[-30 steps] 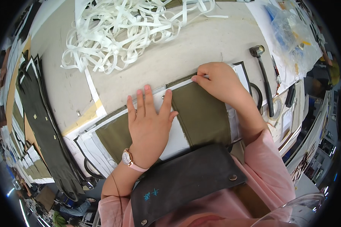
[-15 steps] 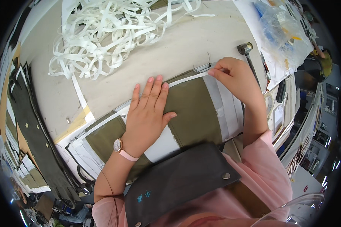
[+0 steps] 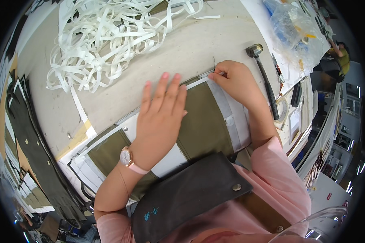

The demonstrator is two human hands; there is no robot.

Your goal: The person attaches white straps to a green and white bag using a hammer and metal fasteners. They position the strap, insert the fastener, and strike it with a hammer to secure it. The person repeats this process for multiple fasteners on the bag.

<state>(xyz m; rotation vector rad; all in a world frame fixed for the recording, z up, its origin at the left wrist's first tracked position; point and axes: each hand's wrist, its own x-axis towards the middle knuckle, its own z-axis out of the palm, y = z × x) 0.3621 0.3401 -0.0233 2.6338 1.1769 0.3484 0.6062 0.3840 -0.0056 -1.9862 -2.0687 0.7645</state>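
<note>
While left hand (image 3: 160, 117) lies flat, open, on one olive cloth (image 3: 200, 123), right hand (image 3: 236, 81) pinches a thin tool (image 3: 210, 73) (one hammer (image 3: 264, 77) right).

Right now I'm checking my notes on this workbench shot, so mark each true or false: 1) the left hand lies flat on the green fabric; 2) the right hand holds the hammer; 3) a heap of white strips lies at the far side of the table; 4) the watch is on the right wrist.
1) True: the left hand lies flat, fingers spread, on the green fabric.
2) False: the right hand pinches a thin tool at the fabric's top edge; the hammer lies untouched on the table beside it.
3) True: the white strips are piled beyond the hands.
4) False: the watch is on the left wrist.
</note>
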